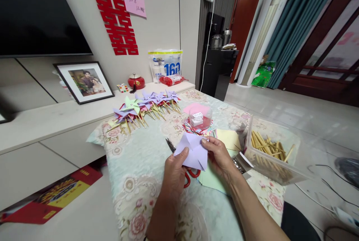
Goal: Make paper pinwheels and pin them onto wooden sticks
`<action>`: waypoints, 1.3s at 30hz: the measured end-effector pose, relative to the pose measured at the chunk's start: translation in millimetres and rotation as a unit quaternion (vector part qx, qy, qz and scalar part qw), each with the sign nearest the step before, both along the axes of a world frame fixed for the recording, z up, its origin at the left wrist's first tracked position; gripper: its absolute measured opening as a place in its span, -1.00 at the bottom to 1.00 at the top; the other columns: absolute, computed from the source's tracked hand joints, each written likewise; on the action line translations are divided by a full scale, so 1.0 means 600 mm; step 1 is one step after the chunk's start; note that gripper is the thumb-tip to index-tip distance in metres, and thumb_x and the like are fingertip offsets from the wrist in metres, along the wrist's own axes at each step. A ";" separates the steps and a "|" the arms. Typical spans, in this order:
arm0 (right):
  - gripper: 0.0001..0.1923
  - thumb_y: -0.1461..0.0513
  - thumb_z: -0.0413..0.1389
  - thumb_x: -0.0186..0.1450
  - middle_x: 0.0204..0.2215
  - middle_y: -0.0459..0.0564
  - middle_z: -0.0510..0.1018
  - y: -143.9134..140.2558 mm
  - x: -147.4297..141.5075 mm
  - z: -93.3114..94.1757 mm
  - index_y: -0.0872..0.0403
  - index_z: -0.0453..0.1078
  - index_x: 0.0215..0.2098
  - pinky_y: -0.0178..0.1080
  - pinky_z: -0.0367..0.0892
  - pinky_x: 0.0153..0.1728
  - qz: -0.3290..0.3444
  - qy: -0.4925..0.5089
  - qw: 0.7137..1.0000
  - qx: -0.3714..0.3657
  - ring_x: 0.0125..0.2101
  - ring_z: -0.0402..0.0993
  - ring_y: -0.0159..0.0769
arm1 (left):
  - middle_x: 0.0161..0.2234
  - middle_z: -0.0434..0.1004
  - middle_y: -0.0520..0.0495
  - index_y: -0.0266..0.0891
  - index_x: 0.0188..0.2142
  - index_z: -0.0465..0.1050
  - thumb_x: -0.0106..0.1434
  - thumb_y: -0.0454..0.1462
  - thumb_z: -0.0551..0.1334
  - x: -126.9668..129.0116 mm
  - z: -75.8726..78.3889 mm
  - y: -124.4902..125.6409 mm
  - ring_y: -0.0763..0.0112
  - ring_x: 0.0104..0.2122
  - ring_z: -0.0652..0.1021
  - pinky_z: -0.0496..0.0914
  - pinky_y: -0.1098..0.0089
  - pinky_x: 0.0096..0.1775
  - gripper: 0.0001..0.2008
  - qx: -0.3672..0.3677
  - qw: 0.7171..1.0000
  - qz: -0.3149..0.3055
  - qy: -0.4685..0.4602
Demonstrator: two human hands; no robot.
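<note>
A square of lilac paper (193,155) with slits running in from its corners is held up between my two hands. My left hand (176,168) pinches its left edge, thumb on top. On the upper right edge, my right hand (218,153) grips the paper between thumb and fingers. Red-handled scissors (187,181) lie on the table beneath, partly hidden by the paper and my left hand. Under my right wrist rests a stack of pale green paper (213,182), with yellow sheets (227,139) just beyond it.
Finished paper pinwheels (133,107) on sticks lie at the table's far left. A clear bin (280,171) of wooden sticks stands on the right, near a small box of metal pieces (241,164). A round clear container (206,115) sits behind the paper.
</note>
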State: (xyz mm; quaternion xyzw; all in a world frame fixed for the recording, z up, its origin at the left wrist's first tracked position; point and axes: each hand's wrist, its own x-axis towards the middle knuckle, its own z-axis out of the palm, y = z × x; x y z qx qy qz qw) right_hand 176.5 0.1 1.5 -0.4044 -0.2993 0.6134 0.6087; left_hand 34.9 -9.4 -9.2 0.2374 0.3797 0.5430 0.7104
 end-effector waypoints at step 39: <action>-0.68 0.10 0.44 -0.06 -0.64 -0.22 0.46 0.008 -0.013 -0.016 0.05 0.45 -0.48 -0.33 0.20 -0.55 -0.185 -0.052 0.980 0.056 -0.62 0.27 -0.43 | -0.57 0.48 0.05 -0.34 -0.24 0.54 -0.11 -0.22 0.50 0.017 -0.002 -0.015 0.57 -0.64 0.39 0.18 0.53 -0.59 -0.58 0.027 0.994 -0.085 0.066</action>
